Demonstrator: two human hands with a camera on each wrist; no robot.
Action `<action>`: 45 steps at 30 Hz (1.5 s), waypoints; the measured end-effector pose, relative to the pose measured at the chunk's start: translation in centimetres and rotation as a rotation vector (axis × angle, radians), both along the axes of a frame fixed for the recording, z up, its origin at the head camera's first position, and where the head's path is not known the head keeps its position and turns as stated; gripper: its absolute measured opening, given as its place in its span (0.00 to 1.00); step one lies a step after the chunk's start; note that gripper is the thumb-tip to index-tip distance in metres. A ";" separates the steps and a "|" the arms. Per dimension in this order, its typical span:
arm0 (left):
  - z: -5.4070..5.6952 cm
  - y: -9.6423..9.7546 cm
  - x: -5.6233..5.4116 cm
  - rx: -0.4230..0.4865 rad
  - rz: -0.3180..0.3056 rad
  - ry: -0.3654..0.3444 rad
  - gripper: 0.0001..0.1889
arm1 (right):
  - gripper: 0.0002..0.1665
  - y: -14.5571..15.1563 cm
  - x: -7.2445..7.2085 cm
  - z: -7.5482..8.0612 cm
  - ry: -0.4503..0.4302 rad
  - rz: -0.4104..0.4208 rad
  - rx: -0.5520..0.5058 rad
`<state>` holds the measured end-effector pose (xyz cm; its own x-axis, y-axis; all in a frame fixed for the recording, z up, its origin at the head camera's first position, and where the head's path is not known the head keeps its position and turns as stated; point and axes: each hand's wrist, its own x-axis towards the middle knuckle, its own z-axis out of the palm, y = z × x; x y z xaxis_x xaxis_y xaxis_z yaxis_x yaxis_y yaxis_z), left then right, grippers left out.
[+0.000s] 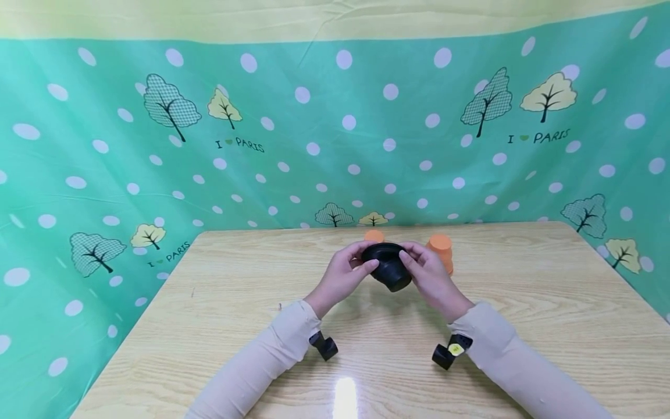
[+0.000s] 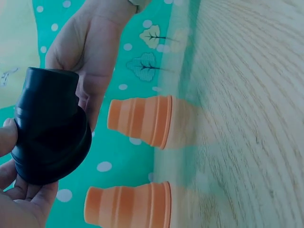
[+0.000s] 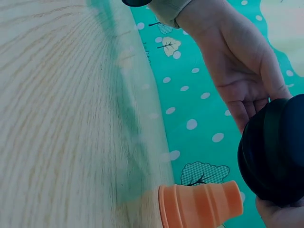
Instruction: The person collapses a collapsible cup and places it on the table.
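A black, tapered, cup-like pot with a wide rim (image 1: 394, 273) is held tilted above the table, its narrow end low and toward the person. Whether it is one pot or several nested ones I cannot tell. The left hand (image 1: 342, 276) pinches its left side, thumb on the near face. On the opposite side the right hand (image 1: 431, 279) pinches the rim between thumb and fingers. In the left wrist view the black pot (image 2: 50, 128) hides part of the right hand (image 2: 90, 52). The right wrist view shows its rounded rim (image 3: 273, 147) cut off by the frame edge.
Behind the hands, two orange stacks of tapered pots stand rim down on the wooden table (image 1: 209, 326): a left stack (image 1: 374, 235), mostly hidden, and a right stack (image 1: 442, 250). A green dotted curtain (image 1: 366, 163) hangs behind the table. Each wrist carries a black camera.
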<state>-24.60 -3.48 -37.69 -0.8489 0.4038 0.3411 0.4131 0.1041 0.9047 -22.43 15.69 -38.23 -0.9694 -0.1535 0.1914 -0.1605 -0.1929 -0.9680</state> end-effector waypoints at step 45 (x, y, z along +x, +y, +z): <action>0.1 0.1 0.1 -0.127 0.040 0.083 0.16 | 0.19 0.3 -0.1 -0.4 0.146 -0.009 0.501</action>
